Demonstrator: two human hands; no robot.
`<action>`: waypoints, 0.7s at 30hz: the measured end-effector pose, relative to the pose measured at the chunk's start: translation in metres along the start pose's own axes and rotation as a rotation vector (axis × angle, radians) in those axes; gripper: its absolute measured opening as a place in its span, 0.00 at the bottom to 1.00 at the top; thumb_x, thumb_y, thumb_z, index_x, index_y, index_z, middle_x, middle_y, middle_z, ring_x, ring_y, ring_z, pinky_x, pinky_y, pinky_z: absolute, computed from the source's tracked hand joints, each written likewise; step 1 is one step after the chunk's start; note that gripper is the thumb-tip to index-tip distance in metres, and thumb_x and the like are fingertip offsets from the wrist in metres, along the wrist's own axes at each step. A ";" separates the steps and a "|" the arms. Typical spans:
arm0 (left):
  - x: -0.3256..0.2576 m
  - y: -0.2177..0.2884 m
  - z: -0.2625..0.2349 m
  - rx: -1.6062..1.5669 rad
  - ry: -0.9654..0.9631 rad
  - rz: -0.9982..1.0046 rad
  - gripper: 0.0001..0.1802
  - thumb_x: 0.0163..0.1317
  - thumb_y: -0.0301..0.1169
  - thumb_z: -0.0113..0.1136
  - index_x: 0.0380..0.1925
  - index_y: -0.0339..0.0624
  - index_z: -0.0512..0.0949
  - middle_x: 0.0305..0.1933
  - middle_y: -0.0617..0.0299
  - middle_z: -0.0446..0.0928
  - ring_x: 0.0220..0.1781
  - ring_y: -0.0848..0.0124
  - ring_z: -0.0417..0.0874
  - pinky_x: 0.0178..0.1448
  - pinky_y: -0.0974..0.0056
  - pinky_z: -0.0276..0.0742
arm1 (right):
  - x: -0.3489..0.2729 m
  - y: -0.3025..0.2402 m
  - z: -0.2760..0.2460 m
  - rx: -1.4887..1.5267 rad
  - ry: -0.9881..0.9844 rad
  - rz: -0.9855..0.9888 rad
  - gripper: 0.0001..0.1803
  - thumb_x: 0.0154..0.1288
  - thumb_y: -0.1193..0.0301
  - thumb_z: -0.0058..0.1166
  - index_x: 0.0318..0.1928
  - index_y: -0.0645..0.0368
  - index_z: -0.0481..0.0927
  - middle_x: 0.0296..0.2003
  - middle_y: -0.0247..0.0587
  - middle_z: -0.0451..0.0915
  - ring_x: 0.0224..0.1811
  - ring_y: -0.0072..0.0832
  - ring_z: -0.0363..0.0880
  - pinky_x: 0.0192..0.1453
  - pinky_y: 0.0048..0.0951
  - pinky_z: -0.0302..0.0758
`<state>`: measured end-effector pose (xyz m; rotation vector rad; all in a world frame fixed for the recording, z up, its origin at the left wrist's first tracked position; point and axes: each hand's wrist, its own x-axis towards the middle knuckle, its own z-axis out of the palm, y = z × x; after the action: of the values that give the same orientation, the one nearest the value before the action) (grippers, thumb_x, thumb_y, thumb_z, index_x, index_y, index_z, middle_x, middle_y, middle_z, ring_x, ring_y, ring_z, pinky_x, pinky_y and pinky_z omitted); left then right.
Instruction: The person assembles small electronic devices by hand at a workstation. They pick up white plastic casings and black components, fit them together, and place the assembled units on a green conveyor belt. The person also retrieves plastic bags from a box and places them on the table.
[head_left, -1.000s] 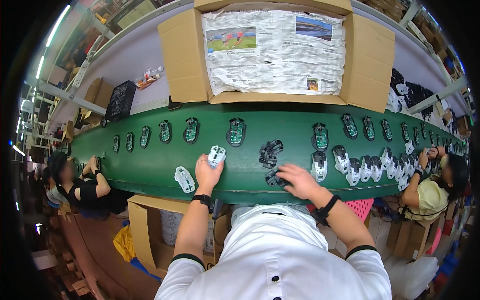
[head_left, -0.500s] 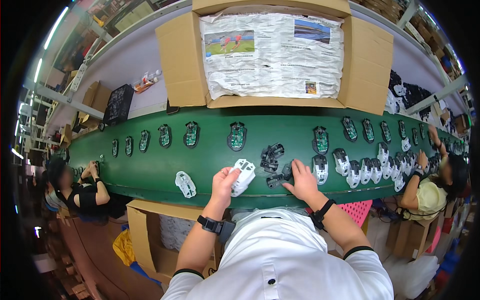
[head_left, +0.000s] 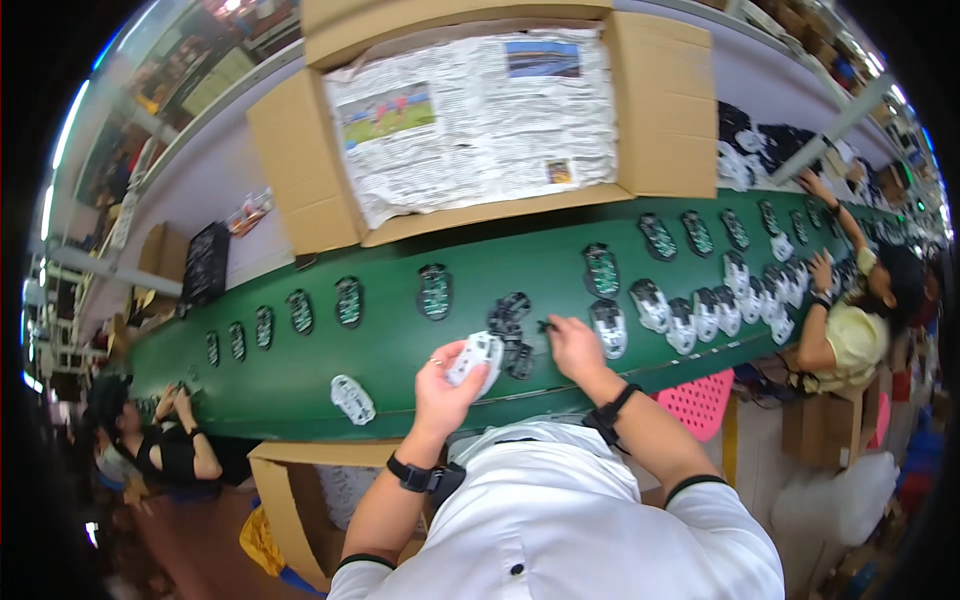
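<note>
My left hand (head_left: 449, 385) holds a white mouse shell (head_left: 476, 358) just above the near edge of the green conveyor belt (head_left: 400, 345). My right hand (head_left: 573, 342) pinches a small black part (head_left: 543, 326) beside a pile of black parts (head_left: 511, 330) on the belt. Another white mouse shell (head_left: 352, 399) lies on the belt to my left. A further mouse shell (head_left: 608, 326) rests just right of my right hand.
A big cardboard box (head_left: 480, 120) lined with newspaper sits behind the belt. Green circuit boards (head_left: 434, 291) lie in a row along the belt, with several white mouse shells (head_left: 720, 305) to the right. Other workers (head_left: 850, 320) sit at both ends.
My left hand picked a white mouse shell off the belt and brought it right, toward the black parts. My right hand moved up from the pile holding a small part.
</note>
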<state>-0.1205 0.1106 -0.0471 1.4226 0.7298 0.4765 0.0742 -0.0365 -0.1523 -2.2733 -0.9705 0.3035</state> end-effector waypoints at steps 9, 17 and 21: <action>0.001 0.026 0.016 -0.073 -0.070 -0.023 0.25 0.61 0.25 0.70 0.57 0.27 0.74 0.51 0.56 0.82 0.50 0.74 0.83 0.55 0.68 0.79 | -0.003 -0.102 -0.058 0.513 0.084 -0.373 0.26 0.61 0.84 0.55 0.61 0.60 0.78 0.48 0.55 0.84 0.46 0.45 0.87 0.52 0.34 0.82; 0.008 0.040 0.013 0.399 0.033 0.121 0.19 0.62 0.30 0.68 0.50 0.30 0.79 0.40 0.57 0.86 0.40 0.77 0.83 0.46 0.68 0.81 | -0.011 -0.112 -0.059 0.271 -0.211 -0.509 0.41 0.61 0.68 0.56 0.71 0.76 0.58 0.68 0.68 0.65 0.70 0.57 0.67 0.73 0.47 0.67; 0.004 0.044 0.010 0.474 -0.064 0.152 0.18 0.60 0.31 0.70 0.47 0.31 0.82 0.35 0.57 0.87 0.34 0.77 0.84 0.41 0.68 0.81 | -0.003 -0.109 -0.069 0.575 -0.461 -0.147 0.42 0.61 0.62 0.68 0.69 0.69 0.64 0.59 0.66 0.75 0.59 0.50 0.79 0.64 0.38 0.76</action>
<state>-0.1050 0.1114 -0.0045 1.9387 0.7136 0.3863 0.0404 -0.0142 -0.0292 -1.6264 -1.0930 0.9399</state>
